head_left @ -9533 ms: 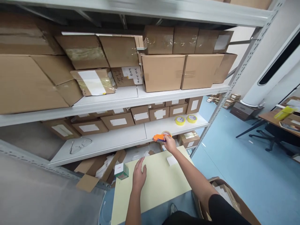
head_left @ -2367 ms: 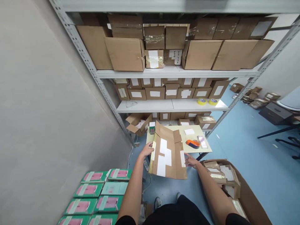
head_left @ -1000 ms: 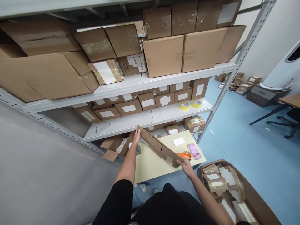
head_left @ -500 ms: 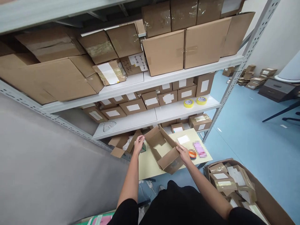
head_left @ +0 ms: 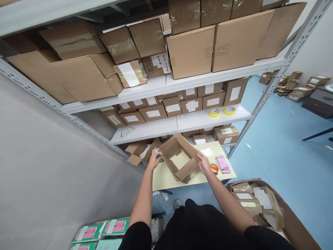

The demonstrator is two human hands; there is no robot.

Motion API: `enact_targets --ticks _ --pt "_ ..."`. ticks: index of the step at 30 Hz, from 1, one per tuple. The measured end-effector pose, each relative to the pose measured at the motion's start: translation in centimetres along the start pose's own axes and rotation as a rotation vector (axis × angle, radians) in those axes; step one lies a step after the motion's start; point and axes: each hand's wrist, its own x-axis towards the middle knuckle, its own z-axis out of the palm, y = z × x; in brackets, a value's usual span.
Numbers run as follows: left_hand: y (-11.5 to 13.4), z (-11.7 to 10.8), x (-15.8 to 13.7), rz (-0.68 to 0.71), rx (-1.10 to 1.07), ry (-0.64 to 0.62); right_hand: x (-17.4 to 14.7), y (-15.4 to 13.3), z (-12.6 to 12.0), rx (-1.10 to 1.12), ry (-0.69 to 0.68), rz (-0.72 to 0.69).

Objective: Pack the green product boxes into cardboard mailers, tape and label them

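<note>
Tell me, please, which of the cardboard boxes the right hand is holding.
The open box over the table: the right hand grips its edge and, unlike with the others, the table shows through it.

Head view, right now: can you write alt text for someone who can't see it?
The right hand grips the side of an open cardboard box, the pale tabletop showing through it; the left hand is near the opposite side, by a small green box. Beyond stands metal shelving stacked with cartons.
</note>
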Motion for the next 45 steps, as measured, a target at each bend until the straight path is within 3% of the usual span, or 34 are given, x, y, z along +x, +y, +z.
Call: enact_targets --ticks 4,9,14,18,24,29,36,42,45 --pt "1.1 -0.8 -1.3 0.051 -0.001 -0.06 0.2 -0.2 -0.2 -0.079 -0.012 -0.028" --pt "1.7 -1.5 -5.4 0.079 -0.037 -0.09 1.8 -0.2 0.8 -0.086 -0.04 -0.023" --pt "1.8 0.0 -9.9 0.075 -0.096 -0.075 5.2 0.1 3.3 -0.155 -0.123 -0.02" --pt "0.5 1.7 -11.7 0.003 -0.137 -0.063 7.9 0.4 3.9 -0.238 -0.096 -0.054" --pt "-1.9 2.4 -12.7 -0.089 -0.183 -0.068 9.6 0.6 1.7 -0.292 -0.063 0.051" --pt "-1.1 1.8 -12.0 -0.135 -0.117 -0.076 8.3 1.0 -0.4 -0.458 -0.027 0.032" --pt "-0.7 1.7 -11.3 -0.197 -0.026 -0.064 2.5 4.4 -4.1 -0.407 0.006 0.145" --pt "-0.6 2.4 -10.8 -0.111 -0.048 0.005 0.5 6.6 -4.7 -0.432 -0.017 0.276" --pt "-0.9 3.5 -10.7 -0.152 -0.073 0.14 0.7 6.9 -4.9 -0.463 0.006 0.302"
